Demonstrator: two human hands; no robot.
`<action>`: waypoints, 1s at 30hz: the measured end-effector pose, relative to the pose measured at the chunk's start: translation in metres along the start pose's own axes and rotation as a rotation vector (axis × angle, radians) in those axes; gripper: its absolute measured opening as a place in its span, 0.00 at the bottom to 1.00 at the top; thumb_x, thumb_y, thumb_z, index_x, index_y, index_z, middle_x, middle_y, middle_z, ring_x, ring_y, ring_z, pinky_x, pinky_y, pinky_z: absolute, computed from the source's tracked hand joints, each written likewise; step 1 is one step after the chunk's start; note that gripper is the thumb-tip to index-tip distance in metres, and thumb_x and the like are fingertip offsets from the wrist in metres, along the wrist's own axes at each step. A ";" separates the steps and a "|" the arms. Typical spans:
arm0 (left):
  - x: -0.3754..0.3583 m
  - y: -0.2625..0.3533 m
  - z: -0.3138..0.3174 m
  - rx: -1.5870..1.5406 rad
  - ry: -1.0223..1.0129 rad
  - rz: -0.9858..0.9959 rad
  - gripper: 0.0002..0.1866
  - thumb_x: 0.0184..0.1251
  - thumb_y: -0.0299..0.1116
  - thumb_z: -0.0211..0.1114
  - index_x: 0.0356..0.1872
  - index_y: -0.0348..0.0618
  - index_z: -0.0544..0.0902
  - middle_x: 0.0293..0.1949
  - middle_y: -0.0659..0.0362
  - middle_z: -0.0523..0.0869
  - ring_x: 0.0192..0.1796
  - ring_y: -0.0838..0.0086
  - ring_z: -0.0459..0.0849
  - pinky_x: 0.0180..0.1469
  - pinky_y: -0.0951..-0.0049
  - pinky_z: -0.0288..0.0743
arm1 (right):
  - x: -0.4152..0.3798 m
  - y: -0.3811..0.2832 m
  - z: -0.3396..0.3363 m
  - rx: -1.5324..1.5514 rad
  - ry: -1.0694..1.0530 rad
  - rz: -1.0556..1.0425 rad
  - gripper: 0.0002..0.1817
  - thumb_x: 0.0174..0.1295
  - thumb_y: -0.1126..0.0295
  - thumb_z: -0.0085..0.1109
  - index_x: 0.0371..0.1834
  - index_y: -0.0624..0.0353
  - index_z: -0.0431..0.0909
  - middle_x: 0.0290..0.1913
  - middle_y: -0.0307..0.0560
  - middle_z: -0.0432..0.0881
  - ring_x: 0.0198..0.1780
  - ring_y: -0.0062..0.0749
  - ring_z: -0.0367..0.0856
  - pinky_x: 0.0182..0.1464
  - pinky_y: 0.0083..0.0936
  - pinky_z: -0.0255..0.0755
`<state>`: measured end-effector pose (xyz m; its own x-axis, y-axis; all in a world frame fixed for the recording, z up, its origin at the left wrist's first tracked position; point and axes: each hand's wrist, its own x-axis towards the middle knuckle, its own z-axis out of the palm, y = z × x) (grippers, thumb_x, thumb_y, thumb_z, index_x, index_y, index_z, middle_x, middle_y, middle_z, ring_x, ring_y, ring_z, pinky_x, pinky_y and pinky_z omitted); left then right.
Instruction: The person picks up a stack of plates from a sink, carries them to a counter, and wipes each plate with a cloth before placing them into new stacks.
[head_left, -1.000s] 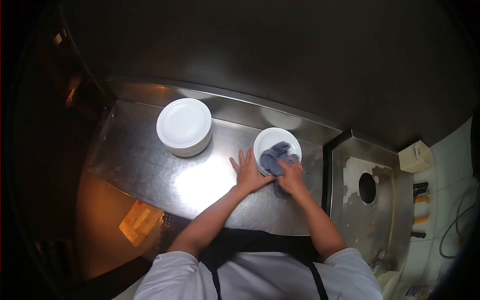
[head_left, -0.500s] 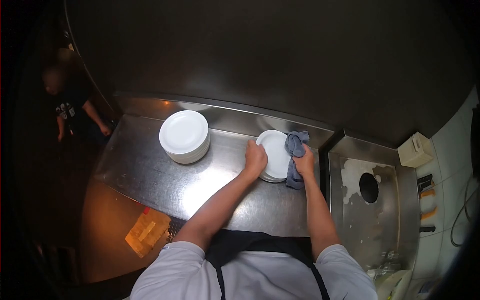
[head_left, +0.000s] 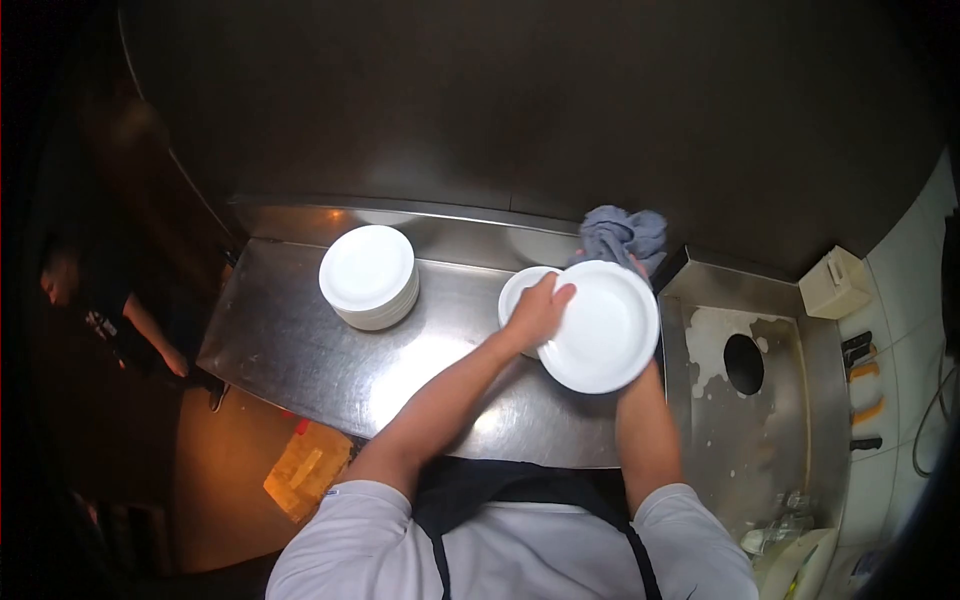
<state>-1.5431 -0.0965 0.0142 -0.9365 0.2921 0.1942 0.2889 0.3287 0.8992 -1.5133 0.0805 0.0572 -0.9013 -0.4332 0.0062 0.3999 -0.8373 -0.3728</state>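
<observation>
A white plate [head_left: 605, 328] is raised over the counter, and the fingers of my left hand [head_left: 540, 312] are closed on its left rim. Most of my right hand [head_left: 638, 266] is hidden behind that plate. Its fingertips show at the far edge, against a bunched grey-blue cloth [head_left: 622, 232] held there. Partly covered by my left hand and the raised plate, more white plates [head_left: 514, 297] sit on the counter. To the left stands a taller stack of white plates [head_left: 368, 268].
The steel counter [head_left: 290, 300] has a raised back edge along a dark wall. On the right is a steel sink area with a round dark hole [head_left: 743, 364]. Knives [head_left: 866, 412] and a cream holder [head_left: 834, 283] are beyond it. Another person [head_left: 120, 310] stands at far left.
The plate has come up off the right stack, its face tilted toward me. The cloth moved up and right with my right hand, which is now behind the plate. The other person shifted left.
</observation>
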 end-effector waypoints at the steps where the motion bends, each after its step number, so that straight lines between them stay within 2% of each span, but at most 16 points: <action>1: -0.002 0.013 0.000 -0.021 0.050 -0.022 0.20 0.76 0.46 0.56 0.43 0.34 0.77 0.39 0.36 0.84 0.45 0.42 0.84 0.47 0.52 0.75 | 0.003 0.018 -0.008 -0.059 0.117 -0.159 0.27 0.72 0.54 0.47 0.66 0.62 0.74 0.59 0.55 0.82 0.60 0.46 0.81 0.66 0.38 0.73; 5: 0.013 -0.003 -0.029 -0.111 0.359 -0.176 0.22 0.75 0.49 0.57 0.42 0.35 0.77 0.41 0.35 0.85 0.47 0.39 0.83 0.48 0.50 0.75 | 0.012 0.099 -0.052 -0.308 0.571 -0.758 0.26 0.76 0.55 0.44 0.68 0.62 0.73 0.60 0.54 0.81 0.60 0.45 0.81 0.67 0.38 0.72; 6: 0.016 -0.009 -0.047 -0.067 0.386 -0.183 0.22 0.75 0.49 0.57 0.42 0.34 0.77 0.40 0.36 0.85 0.46 0.40 0.84 0.48 0.51 0.76 | 0.001 0.102 -0.052 -0.283 0.523 -0.675 0.25 0.78 0.56 0.42 0.66 0.63 0.75 0.61 0.51 0.81 0.59 0.42 0.82 0.66 0.37 0.73; 8: 0.010 -0.011 -0.078 -0.032 0.290 -0.119 0.22 0.75 0.48 0.57 0.43 0.34 0.78 0.42 0.37 0.86 0.47 0.41 0.84 0.49 0.52 0.76 | -0.006 0.080 -0.026 -0.439 0.559 -0.629 0.29 0.75 0.53 0.47 0.68 0.67 0.70 0.65 0.54 0.78 0.63 0.44 0.78 0.70 0.38 0.69; 10: -0.004 -0.002 -0.081 0.032 0.092 -0.090 0.21 0.76 0.48 0.57 0.43 0.34 0.78 0.42 0.38 0.86 0.47 0.43 0.84 0.49 0.52 0.76 | -0.007 0.044 -0.001 -0.639 0.535 -0.545 0.26 0.76 0.54 0.47 0.60 0.69 0.79 0.60 0.51 0.82 0.56 0.40 0.83 0.62 0.32 0.76; 11: -0.012 0.004 -0.082 0.062 -0.009 -0.073 0.21 0.76 0.48 0.56 0.43 0.34 0.78 0.43 0.38 0.86 0.47 0.44 0.84 0.50 0.53 0.76 | -0.003 0.031 0.008 -0.653 0.502 -0.481 0.26 0.76 0.54 0.48 0.60 0.69 0.78 0.60 0.51 0.82 0.56 0.39 0.83 0.62 0.32 0.76; 14: -0.033 0.020 -0.060 -0.208 -0.051 0.050 0.20 0.75 0.46 0.58 0.49 0.35 0.80 0.42 0.41 0.87 0.45 0.52 0.86 0.50 0.59 0.77 | 0.018 0.048 0.000 -0.371 0.346 -0.346 0.26 0.76 0.55 0.50 0.61 0.69 0.76 0.61 0.51 0.80 0.58 0.37 0.81 0.63 0.31 0.74; 17: -0.026 0.007 -0.065 -0.128 0.215 -0.090 0.20 0.76 0.45 0.58 0.50 0.36 0.81 0.43 0.43 0.88 0.45 0.56 0.87 0.49 0.61 0.77 | 0.030 0.117 -0.009 -0.175 0.266 -0.509 0.27 0.75 0.55 0.52 0.63 0.69 0.75 0.62 0.51 0.79 0.60 0.36 0.80 0.65 0.31 0.72; 20: -0.023 -0.005 -0.095 -0.114 0.550 -0.100 0.19 0.76 0.46 0.58 0.43 0.35 0.79 0.38 0.41 0.87 0.42 0.47 0.87 0.45 0.54 0.76 | 0.032 0.146 0.023 -0.056 0.152 -0.587 0.27 0.74 0.55 0.54 0.64 0.69 0.73 0.63 0.51 0.78 0.61 0.34 0.78 0.66 0.30 0.70; 21: -0.024 -0.007 -0.102 -0.113 0.614 -0.093 0.19 0.76 0.46 0.58 0.43 0.35 0.79 0.37 0.42 0.87 0.41 0.48 0.87 0.44 0.55 0.77 | 0.032 0.145 0.030 -0.069 0.144 -0.596 0.28 0.74 0.55 0.55 0.65 0.69 0.72 0.64 0.51 0.77 0.62 0.33 0.77 0.66 0.30 0.70; 22: -0.025 -0.007 -0.105 -0.114 0.673 -0.082 0.19 0.76 0.45 0.58 0.43 0.35 0.78 0.36 0.42 0.86 0.41 0.49 0.86 0.44 0.56 0.77 | 0.033 0.141 0.030 -0.116 0.153 -0.630 0.28 0.74 0.55 0.55 0.65 0.69 0.72 0.64 0.51 0.77 0.62 0.33 0.77 0.67 0.30 0.69; 25: -0.036 -0.007 -0.107 -0.127 0.773 -0.048 0.18 0.77 0.45 0.58 0.42 0.35 0.77 0.33 0.43 0.85 0.38 0.52 0.86 0.42 0.58 0.77 | 0.027 0.102 -0.019 -0.739 0.430 -0.562 0.29 0.73 0.60 0.59 0.70 0.67 0.67 0.66 0.48 0.74 0.65 0.32 0.73 0.69 0.28 0.65; 26: -0.041 -0.009 -0.106 -0.131 0.792 -0.040 0.18 0.77 0.44 0.58 0.42 0.35 0.77 0.33 0.43 0.85 0.37 0.53 0.85 0.42 0.59 0.77 | 0.028 0.103 -0.017 -0.788 0.411 -0.614 0.28 0.72 0.61 0.60 0.69 0.67 0.67 0.65 0.47 0.75 0.65 0.31 0.74 0.68 0.28 0.66; 28: -0.044 -0.009 -0.101 -0.224 0.841 0.043 0.18 0.77 0.44 0.59 0.42 0.36 0.76 0.33 0.49 0.85 0.35 0.60 0.84 0.42 0.61 0.76 | 0.028 0.103 0.009 -0.886 0.389 -0.719 0.28 0.71 0.63 0.61 0.69 0.67 0.69 0.63 0.47 0.77 0.63 0.30 0.75 0.66 0.27 0.67; 29: -0.046 -0.006 -0.103 -0.283 0.837 0.088 0.17 0.76 0.44 0.60 0.41 0.36 0.76 0.34 0.51 0.85 0.36 0.62 0.84 0.42 0.62 0.77 | 0.031 0.106 0.043 -0.887 0.346 -0.757 0.27 0.66 0.71 0.65 0.67 0.66 0.70 0.62 0.46 0.78 0.61 0.30 0.77 0.66 0.27 0.68; 30: -0.047 -0.003 -0.106 -0.340 0.838 0.135 0.17 0.76 0.44 0.61 0.41 0.37 0.76 0.34 0.52 0.86 0.36 0.64 0.85 0.42 0.63 0.77 | 0.029 0.099 0.053 -0.941 0.388 -0.710 0.26 0.65 0.71 0.66 0.66 0.66 0.72 0.61 0.46 0.79 0.60 0.30 0.78 0.65 0.27 0.69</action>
<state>-1.5214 -0.2065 0.0441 -0.7756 -0.4822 0.4074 0.4564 0.0175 0.8896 -1.4912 -0.0327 0.0701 -0.9231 0.2797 0.2638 -0.3274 -0.2117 -0.9209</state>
